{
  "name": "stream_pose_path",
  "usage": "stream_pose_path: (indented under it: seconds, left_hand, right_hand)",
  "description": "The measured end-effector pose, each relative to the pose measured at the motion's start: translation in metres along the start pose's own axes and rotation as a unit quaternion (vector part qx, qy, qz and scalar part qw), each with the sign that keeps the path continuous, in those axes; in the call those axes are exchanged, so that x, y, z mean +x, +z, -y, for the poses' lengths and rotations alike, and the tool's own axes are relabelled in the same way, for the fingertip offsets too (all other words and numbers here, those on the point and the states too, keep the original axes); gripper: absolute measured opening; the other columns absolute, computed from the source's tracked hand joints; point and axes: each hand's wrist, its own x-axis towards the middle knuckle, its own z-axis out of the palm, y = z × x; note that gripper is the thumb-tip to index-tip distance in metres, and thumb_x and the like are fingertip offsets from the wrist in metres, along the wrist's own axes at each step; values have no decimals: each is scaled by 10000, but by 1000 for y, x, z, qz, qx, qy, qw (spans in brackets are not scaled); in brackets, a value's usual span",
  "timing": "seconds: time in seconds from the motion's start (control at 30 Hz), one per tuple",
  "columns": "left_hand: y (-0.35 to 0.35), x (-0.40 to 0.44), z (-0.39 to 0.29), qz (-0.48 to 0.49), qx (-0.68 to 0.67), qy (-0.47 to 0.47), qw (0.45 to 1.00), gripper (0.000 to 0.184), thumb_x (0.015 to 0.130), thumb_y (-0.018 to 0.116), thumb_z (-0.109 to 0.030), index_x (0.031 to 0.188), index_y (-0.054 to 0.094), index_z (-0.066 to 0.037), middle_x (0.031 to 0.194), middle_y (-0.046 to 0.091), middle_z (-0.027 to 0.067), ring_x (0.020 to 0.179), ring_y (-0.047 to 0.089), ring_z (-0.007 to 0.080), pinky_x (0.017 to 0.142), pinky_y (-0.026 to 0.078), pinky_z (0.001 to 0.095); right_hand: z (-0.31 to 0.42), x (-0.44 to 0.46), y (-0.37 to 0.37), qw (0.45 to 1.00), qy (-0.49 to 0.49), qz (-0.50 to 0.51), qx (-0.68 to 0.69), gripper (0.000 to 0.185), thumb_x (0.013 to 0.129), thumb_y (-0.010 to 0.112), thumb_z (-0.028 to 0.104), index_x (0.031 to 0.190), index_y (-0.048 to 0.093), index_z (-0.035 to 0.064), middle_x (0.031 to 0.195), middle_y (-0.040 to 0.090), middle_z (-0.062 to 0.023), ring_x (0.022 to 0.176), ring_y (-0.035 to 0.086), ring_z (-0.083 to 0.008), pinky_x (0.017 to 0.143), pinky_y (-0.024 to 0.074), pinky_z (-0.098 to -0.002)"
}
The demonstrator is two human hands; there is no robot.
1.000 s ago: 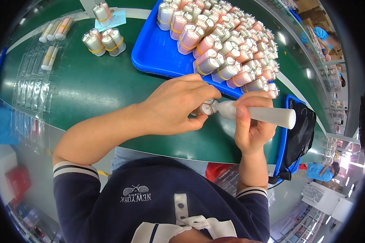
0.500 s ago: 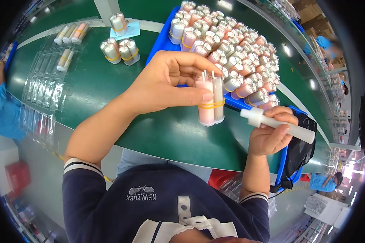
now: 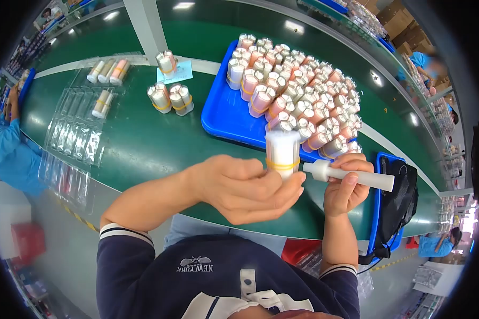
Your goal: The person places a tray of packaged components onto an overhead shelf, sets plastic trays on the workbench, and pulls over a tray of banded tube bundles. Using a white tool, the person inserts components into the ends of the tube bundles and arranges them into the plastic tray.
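Note:
My left hand, turned palm up, has its fingers closed round a bundle of tubes. The bundle stands nearly upright, whitish and translucent, with a yellow rubber band round its lower part. In my right hand is a white plastic tube-shaped tool, gripped between thumb and fingers. A wider collar and a narrow tip are at its left end. That tip points at the bundle's right side, close to it; I cannot tell whether they touch.
Behind my hands a blue tray holds many banded pink and white tube bundles. Two bundles stand to its left, and another by a blue paper slip. Clear plastic trays lie further left. A black bag sits at right.
My left hand has rolled palm up and come lower, turning the bundle so its whitish end faces upward. The white tool in my right hand has shifted slightly left and down, nearer the bundle.

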Motion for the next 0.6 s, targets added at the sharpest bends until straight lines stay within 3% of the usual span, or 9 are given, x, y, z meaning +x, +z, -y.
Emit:
stream_pose_path:
  seconds: [0.03, 0.53, 0.6]
  left_hand:
    - [-2, 0, -2, 43, 4, 2, 999, 186, 686, 625, -171, 872, 630, -183, 975, 634, -79, 762, 408, 67, 628, 247, 235]
    - [-2, 2, 1, 56, 22, 29, 998, 174, 707, 620, -185, 877, 645, -158, 981, 633, -66, 780, 421, 65, 640, 255, 234]
    - [-2, 2, 1, 57, 21, 20, 998, 190, 703, 622, -182, 889, 647, -151, 970, 634, -54, 767, 433, 69, 638, 262, 233]
  right_hand:
    - [0, 0, -1, 1000, -4, -2, 2, 254, 893, 471, 243, 889, 451, -10, 798, 516, -138, 545, 407, -78, 476, 351, -179]
    - [2, 0, -2, 999, 4, 21, -44, 248, 903, 438, 251, 881, 443, 4, 803, 499, -119, 545, 377, -57, 484, 331, -163]
    - [1, -1, -4, 999, -5, 23, -28, 229, 897, 468, 213, 890, 465, -17, 817, 525, -135, 555, 431, -77, 490, 369, -182]
